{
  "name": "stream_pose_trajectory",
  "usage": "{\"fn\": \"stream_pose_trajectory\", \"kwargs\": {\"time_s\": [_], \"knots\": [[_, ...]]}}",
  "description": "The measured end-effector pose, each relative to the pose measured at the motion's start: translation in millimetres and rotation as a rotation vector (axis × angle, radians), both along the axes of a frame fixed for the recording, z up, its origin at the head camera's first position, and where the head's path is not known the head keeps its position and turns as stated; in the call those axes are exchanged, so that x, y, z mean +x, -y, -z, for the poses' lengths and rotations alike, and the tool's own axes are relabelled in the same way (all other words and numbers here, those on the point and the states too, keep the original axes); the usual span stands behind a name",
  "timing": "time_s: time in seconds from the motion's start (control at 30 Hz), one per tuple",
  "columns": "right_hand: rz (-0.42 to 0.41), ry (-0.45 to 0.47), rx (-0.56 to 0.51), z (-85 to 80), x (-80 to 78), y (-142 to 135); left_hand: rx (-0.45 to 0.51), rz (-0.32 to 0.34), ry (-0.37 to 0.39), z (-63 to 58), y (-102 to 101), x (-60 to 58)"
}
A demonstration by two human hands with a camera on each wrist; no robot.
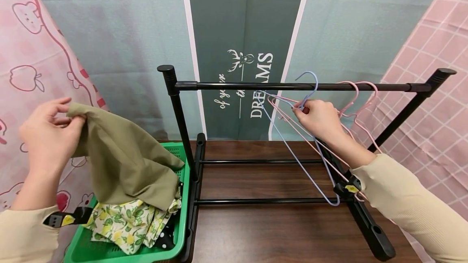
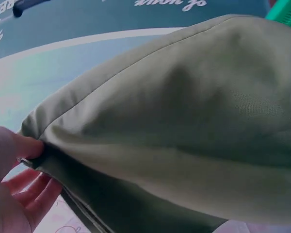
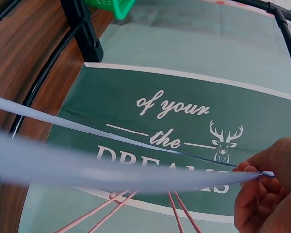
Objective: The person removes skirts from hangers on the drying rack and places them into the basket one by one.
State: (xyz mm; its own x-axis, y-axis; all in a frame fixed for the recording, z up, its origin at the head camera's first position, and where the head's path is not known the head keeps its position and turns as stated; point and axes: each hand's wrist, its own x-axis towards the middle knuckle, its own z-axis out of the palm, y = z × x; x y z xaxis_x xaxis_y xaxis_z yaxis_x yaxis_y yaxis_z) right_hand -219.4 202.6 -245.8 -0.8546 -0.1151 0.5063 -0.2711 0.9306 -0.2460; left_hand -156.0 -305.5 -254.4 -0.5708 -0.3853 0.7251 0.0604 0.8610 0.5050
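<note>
My left hand [image 1: 51,137] pinches an olive-green cloth garment [image 1: 124,157] by its edge, at the left. The garment drapes down from the fingers over a green basket [image 1: 183,230]; its far part lies on the basket's contents. In the left wrist view, a stitched hem runs along the cloth [image 2: 184,111] up to the thumb. At the rack, my right hand [image 1: 321,119] pinches a light blue hanger [image 1: 289,145] just below its hook. That hook rises over the black top bar [image 1: 234,86], and the hanger's body slants beneath it.
Pink hangers [image 1: 365,88] hang on the bar right of my right hand. Inside the basket lie a lemon-print cloth [image 1: 128,222] and a black dotted cloth [image 1: 166,236]. The rack's feet [image 1: 376,234] stand on a brown wooden surface [image 1: 256,230], with curtains behind.
</note>
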Motion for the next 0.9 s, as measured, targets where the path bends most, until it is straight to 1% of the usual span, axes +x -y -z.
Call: {"fn": "stream_pose_trajectory", "kwargs": {"time_s": [0.1, 0.27, 0.33, 0.47, 0.6, 0.7, 0.83, 0.9], "knots": [[-0.009, -0.004, -0.001, 1.0, -0.3, 0, -0.064, 0.066, 0.037, 5.8, -4, 3.1], [0.000, -0.009, 0.006, 2.1, -0.7, -1, -0.124, 0.156, 0.139, 13.6, -7, 12.8], [0.005, -0.008, 0.006, 2.5, -1.0, -2, -0.154, 0.169, 0.185, 17.2, -9, 16.5], [0.002, -0.002, 0.012, 3.9, -1.1, -3, -0.200, 0.175, 0.239, 27.6, -14, 20.0], [0.002, 0.006, 0.016, 5.5, -0.9, -4, -0.242, 0.211, 0.261, 44.1, -16, 20.5], [0.000, -0.002, 0.017, 6.6, -1.2, -4, -0.283, 0.271, 0.253, 59.9, -18, 19.7], [-0.011, -0.013, 0.025, 8.3, -1.9, -5, -0.342, 0.342, 0.286, 80.1, -20, 19.2], [-0.013, -0.015, 0.027, 9.0, -2.4, -5, -0.366, 0.373, 0.323, 89.0, -21, 19.4]]}}
